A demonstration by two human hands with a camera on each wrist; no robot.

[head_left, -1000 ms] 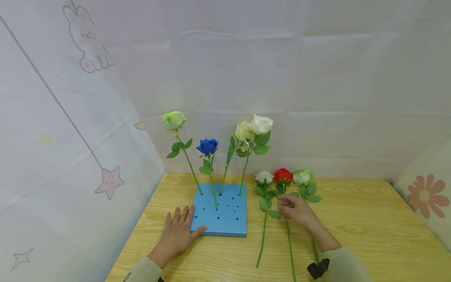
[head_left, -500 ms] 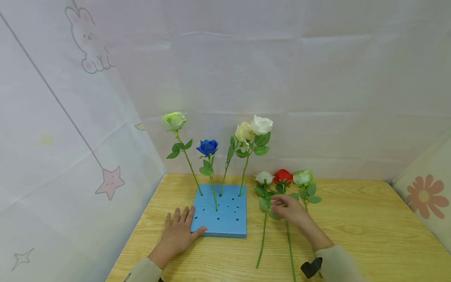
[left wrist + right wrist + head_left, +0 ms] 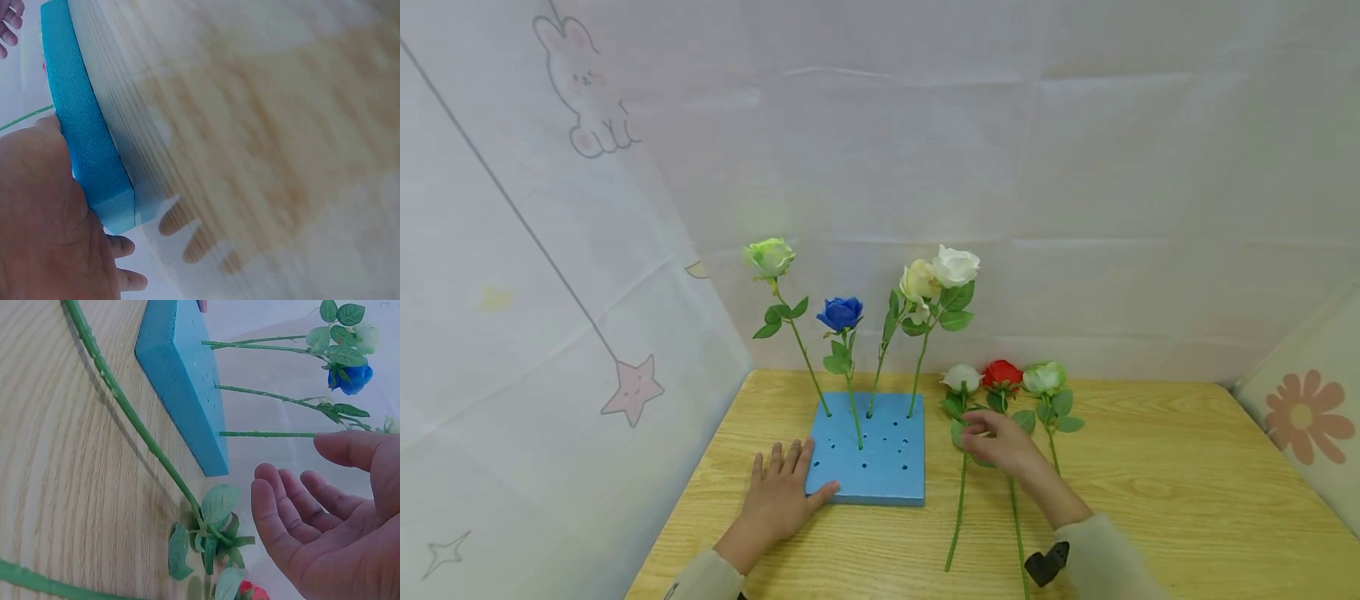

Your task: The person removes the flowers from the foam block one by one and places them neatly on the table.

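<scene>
My left hand [image 3: 778, 500] lies with fingers spread at the left front corner of a blue foam block [image 3: 887, 479], its thumb along the block's front edge. The left wrist view shows that hand against the block's side [image 3: 94, 131]. Over the stem of a white rose [image 3: 962, 377] lying on the table hovers my right hand [image 3: 1003, 446]. Its fingers are loosely bent, and the right wrist view shows a gap between thumb and fingers with nothing held. A red rose [image 3: 1002, 375] and a pale green rose [image 3: 1045, 377] lie beside the white one, partly hidden by the right hand and arm.
Standing in the block's holes are a light green rose [image 3: 769, 257], a blue rose [image 3: 841, 314], a cream rose [image 3: 919, 282] and another white rose [image 3: 957, 267]. Further holes dot the block's top. A printed cloth [image 3: 880, 167] hangs behind the wooden table [image 3: 1187, 483].
My right hand has moved left, from over the red rose's stem to over the white rose's stem. The left hand and the block have stayed in place.
</scene>
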